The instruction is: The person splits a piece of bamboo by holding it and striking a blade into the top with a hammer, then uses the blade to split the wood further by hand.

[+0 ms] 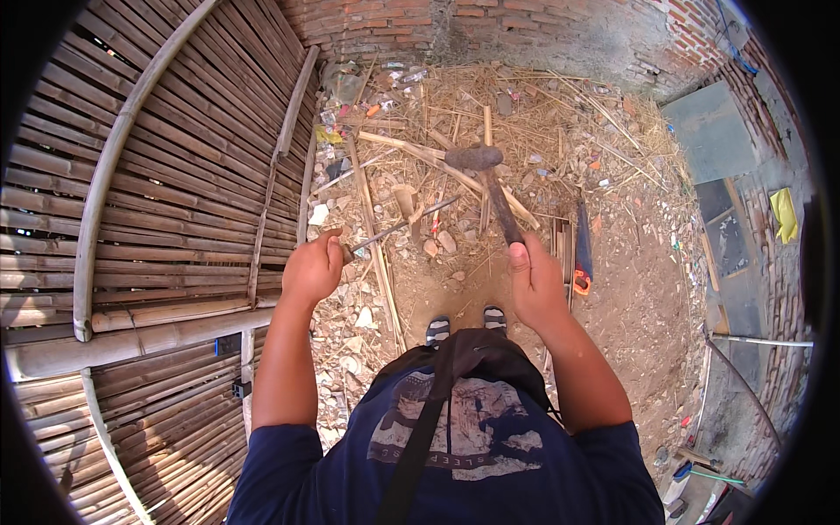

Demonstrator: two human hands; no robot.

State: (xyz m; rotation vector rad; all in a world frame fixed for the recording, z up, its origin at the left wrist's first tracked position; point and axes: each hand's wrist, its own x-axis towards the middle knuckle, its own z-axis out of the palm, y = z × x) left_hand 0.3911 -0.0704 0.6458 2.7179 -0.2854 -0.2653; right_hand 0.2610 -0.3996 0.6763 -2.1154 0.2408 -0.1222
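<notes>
Straw-strewn dirt ground (630, 289) meets a brick wall (525, 22) at top, bamboo panel (175, 175) left. The right hand (535, 282) grips a hammer (490, 188); the left hand (312, 269) clamps a chisel (402, 226).

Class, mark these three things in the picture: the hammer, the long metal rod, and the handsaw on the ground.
hammer (473, 157), head view, on its dark head.
metal rod (411, 222), head view, midway along its thin shaft.
handsaw (583, 248), head view, on the dark blade above the orange handle.
</notes>
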